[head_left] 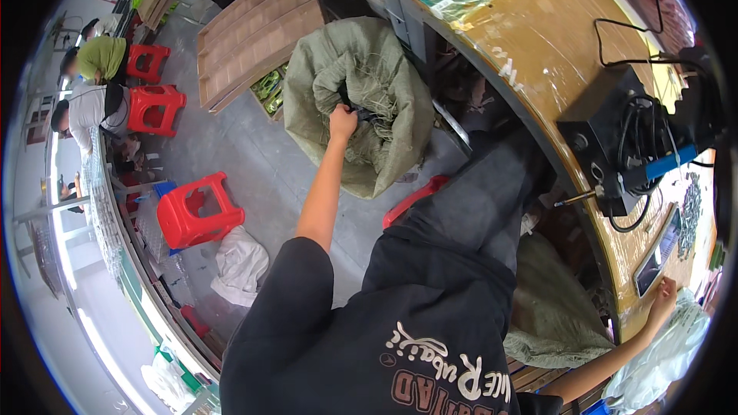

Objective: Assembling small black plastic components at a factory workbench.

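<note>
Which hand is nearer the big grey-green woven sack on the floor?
Left. The left hand reaches into the mouth of the grey-green woven sack, touching it. The right hand rests far off on the wooden workbench edge.

The sack [361,107] stands on the floor [261,161], left of the counter [538,38]. The left hand [342,121] reaches into the sack's mouth. The right hand [663,296] rests on the counter's near edge. Stools [196,211] stand further left on the floor.

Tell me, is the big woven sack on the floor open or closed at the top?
Open. The woven sack has its mouth spread wide, and the left hand reaches into it.
</note>
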`<state>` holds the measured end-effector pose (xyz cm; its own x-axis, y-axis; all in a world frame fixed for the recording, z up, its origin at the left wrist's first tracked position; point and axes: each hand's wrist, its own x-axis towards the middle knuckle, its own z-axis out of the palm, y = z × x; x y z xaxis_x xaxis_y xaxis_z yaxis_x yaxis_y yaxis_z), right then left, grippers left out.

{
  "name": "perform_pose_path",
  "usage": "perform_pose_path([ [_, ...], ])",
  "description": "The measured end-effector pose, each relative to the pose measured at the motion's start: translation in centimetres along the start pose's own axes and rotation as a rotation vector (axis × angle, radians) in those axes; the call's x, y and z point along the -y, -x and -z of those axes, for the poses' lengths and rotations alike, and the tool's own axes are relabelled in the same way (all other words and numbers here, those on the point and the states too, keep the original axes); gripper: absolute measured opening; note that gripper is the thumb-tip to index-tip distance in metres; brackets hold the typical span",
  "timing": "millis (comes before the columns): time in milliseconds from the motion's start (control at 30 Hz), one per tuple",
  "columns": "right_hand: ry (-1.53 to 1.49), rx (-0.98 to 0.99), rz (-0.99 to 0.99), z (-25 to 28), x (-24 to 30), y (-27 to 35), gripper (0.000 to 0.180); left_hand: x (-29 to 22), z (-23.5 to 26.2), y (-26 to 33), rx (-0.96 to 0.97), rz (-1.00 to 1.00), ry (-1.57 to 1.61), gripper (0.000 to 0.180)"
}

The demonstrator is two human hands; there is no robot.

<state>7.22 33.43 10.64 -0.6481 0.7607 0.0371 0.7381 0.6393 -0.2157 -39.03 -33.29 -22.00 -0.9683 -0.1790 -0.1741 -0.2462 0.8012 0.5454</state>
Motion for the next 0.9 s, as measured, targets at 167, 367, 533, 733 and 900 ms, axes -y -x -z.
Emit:
perform_pose_path([
  [167,0.143,0.108,-0.059,1.4,-1.2,0.5,0.015,-1.6,-1.7,-0.9,0.05,0.099,-0.109,0.04],
  [367,0.026,0.008,-0.138,0.8,3.3,2.7,0.007,-0.9,-0.4,-0.2,0.074,0.264,0.237,0.038],
  [533,-0.215,-0.256,-0.155,0.8,4.3,5.4,0.008,-3.0,6.6,5.8,0.007,0.27,0.773,0.018],
  [733,-0.544,-0.487,-0.133,2.0,12.0,8.1,0.015,-8.4,15.3,14.5,-0.02,0.164,0.909,0.02],
  [900,-0.7,-0.463,0.069,1.4,19.0,10.6,0.009,-14.1,18.1,19.3,0.45,0.033,0.907,0.039],
])
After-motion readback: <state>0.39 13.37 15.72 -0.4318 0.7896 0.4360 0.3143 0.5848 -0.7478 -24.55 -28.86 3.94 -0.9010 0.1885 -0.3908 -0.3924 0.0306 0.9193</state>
